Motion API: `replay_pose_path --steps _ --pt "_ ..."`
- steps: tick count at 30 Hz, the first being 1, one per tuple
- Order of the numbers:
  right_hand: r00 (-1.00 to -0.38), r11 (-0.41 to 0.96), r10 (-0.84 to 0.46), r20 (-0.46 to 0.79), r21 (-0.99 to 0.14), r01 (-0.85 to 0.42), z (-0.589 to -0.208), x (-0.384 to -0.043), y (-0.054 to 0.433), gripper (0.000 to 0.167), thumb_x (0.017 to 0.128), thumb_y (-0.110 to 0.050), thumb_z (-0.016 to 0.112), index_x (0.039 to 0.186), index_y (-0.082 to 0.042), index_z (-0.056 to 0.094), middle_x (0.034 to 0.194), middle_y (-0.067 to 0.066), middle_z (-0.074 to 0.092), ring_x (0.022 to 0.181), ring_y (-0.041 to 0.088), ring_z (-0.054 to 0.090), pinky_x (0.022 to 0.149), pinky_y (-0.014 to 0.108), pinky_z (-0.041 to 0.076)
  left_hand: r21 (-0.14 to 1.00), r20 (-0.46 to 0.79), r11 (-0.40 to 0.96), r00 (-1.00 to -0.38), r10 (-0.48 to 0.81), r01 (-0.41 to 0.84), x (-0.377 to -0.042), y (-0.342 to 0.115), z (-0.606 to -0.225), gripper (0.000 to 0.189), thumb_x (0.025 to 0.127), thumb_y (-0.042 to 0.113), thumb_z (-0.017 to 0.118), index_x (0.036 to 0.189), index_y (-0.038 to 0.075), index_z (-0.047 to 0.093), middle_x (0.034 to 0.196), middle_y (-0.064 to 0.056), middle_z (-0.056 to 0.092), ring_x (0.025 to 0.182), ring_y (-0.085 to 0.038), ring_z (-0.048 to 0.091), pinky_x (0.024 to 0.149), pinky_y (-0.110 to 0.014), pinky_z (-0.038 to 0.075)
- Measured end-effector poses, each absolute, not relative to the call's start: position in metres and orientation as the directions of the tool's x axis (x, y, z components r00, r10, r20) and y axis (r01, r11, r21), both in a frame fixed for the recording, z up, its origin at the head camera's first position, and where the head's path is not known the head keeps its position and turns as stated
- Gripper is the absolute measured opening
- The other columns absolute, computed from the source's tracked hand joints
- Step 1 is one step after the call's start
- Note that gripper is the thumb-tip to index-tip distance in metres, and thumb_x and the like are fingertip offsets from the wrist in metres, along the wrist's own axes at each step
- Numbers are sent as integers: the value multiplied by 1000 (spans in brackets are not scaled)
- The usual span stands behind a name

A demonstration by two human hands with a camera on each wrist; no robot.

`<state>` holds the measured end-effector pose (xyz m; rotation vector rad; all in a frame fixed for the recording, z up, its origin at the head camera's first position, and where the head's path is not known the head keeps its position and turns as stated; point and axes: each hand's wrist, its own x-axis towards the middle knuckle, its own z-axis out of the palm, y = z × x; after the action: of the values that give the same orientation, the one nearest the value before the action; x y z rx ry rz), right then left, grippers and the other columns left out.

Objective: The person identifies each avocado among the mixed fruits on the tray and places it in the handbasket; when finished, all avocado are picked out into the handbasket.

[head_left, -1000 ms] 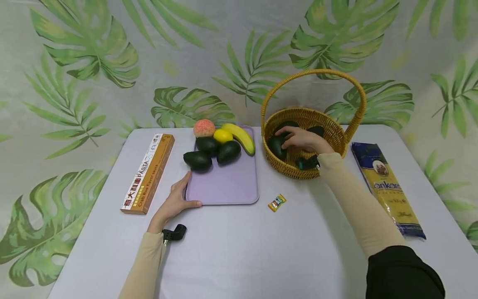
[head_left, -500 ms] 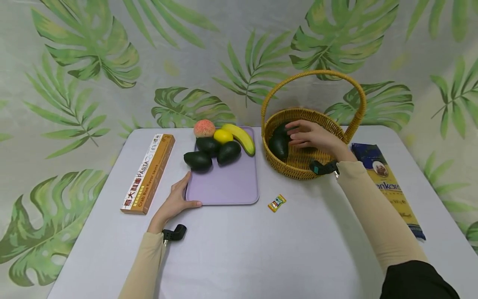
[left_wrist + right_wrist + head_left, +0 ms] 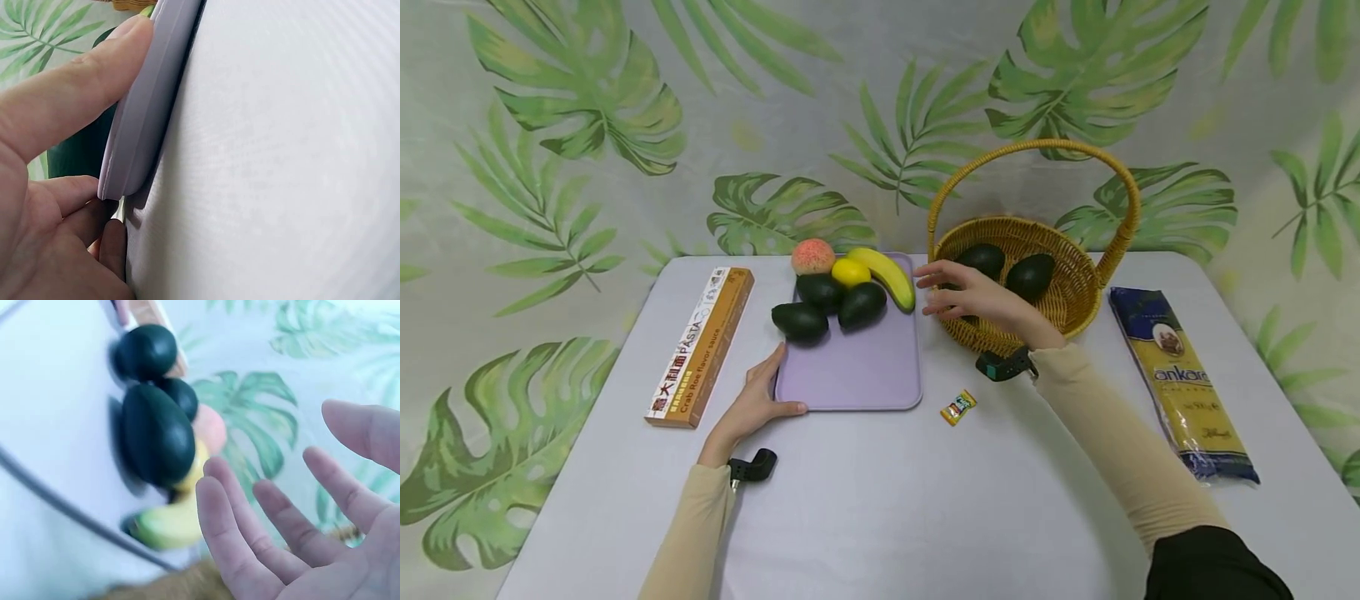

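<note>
My left hand (image 3: 752,411) holds the near left corner of a lilac tray (image 3: 850,383), thumb along the front rim and fingers at the left side. In the left wrist view, the thumb (image 3: 81,87) lies against the tray's wall (image 3: 140,119). Dark green avocados (image 3: 862,306), a yellow lemon (image 3: 850,272), a banana (image 3: 887,279) and a peach (image 3: 812,257) are grouped at the tray's far end; one avocado overhangs the left rim. My right hand (image 3: 981,298) hovers with spread fingers over the left rim of a wicker basket (image 3: 1075,292), holding nothing. Two avocados (image 3: 1030,277) show inside; another is mostly hidden behind the hand.
A pasta box (image 3: 700,348) lies left of the tray. On the right is a blue and yellow pasta packet (image 3: 1183,383). One small wrapped candy (image 3: 958,407) lies in front, between tray and basket. The basket's tall handle (image 3: 1037,143) arches above it.
From among the avocados inside the basket, my right hand has pulled back, then moved left over the rim toward the tray, fingers spread. The left hand stays at the tray's corner.
</note>
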<state>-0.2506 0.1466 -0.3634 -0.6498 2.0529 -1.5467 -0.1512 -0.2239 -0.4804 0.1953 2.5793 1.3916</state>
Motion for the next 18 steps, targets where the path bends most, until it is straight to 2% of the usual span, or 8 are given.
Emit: replay_pose_path --steps 7,15,18 --pt "-757 245 -642 -120 -968 -54 -381 -253 110 55 95 -10 57 144 -3 34 147 24 29 111 44 54 89 46 48 838 -100 544 -971 217 36 -152 -224 -481 113 72 20 84 153 3 8 157 -19 11 140 -36 4 110 -55 8" --pt "-781 290 -598 -179 -957 -2 -403 -262 83 61 95 -18 60 149 -11 30 154 19 16 111 46 54 91 51 46 837 -91 545 -971 222 46 -152 -224 -481 112 72 21 84 153 3 9 157 -19 11 140 -35 4 110 -55 8" --pt "-798 329 -577 -173 -944 -33 -408 -265 70 63 96 -17 59 149 -10 28 154 17 15 105 45 56 88 50 48 837 -95 546 -970 223 44 -151 -225 -481 112 73 21 84 153 4 8 157 -18 10 140 -35 3 110 -56 8"
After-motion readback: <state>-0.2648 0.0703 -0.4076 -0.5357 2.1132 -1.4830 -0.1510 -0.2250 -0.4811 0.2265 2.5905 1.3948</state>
